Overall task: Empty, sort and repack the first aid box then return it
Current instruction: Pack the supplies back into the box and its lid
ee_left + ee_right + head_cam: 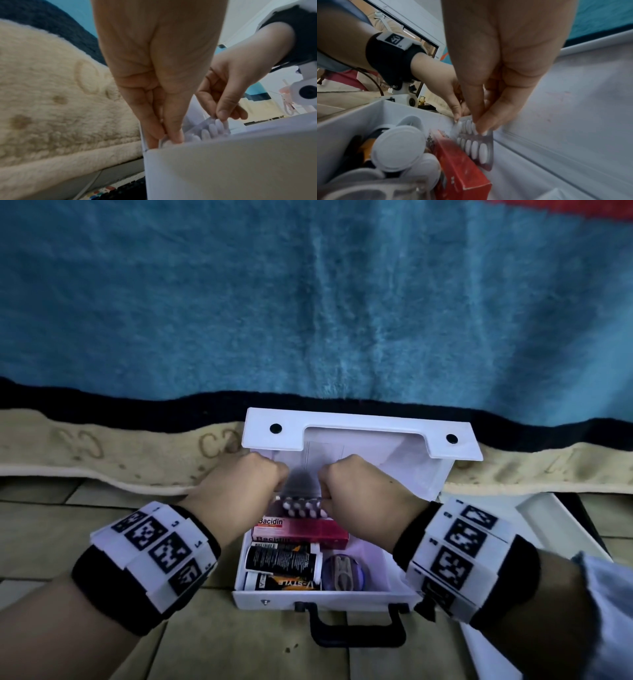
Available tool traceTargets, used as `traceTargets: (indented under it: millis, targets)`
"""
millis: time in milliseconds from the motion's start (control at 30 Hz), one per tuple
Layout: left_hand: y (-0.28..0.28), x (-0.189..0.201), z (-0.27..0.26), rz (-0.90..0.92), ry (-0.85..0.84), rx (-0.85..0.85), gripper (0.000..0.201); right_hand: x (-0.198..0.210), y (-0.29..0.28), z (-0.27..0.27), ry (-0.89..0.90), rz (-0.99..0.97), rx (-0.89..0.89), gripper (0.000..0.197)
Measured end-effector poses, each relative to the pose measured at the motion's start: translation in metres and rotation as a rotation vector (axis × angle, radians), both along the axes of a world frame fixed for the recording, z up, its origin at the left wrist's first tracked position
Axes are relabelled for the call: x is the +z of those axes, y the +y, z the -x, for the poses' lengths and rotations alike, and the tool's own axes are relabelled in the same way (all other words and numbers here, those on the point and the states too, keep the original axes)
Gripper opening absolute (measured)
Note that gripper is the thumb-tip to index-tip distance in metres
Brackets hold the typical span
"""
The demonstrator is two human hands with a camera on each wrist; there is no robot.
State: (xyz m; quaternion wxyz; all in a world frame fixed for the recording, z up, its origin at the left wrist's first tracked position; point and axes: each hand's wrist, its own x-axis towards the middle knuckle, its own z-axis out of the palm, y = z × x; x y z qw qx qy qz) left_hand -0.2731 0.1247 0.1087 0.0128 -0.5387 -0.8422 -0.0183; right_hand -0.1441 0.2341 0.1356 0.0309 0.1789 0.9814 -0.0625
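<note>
Left hand [239, 484] is down at the far-left corner of the open first aid box [376, 595], thumb and fingers pinching one end of the blister pack [301, 508]. The pack sits at the back of the box, just behind the red Bacidin carton [301, 530]. In front of that lie two black tubes [281, 559] and a round purple case [344, 573]. Right hand [359, 487] pinches the pack's other end.
</note>
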Motion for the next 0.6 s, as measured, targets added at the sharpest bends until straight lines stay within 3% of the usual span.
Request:
traceTargets:
  millis: [167,367,500,600]
  targets:
    - [-0.005,0.002,0.001,-0.025,-0.054,0.008,0.022,-0.001,-0.002,0.011,0.004,0.089,-0.003,0.009]
    - [-0.012,0.002,0.003,-0.102,-0.176,0.008,0.02,0.0,-0.006,0.019,-0.01,0.131,-0.003,0.023]
    - [-0.011,0.0,0.004,-0.069,-0.16,0.002,0.013,0.001,-0.011,0.021,-0.036,0.08,0.022,0.024]
    - [-0.01,-0.003,0.001,-0.022,-0.117,0.006,0.018,0.006,-0.014,0.022,-0.06,0.042,0.039,0.019]
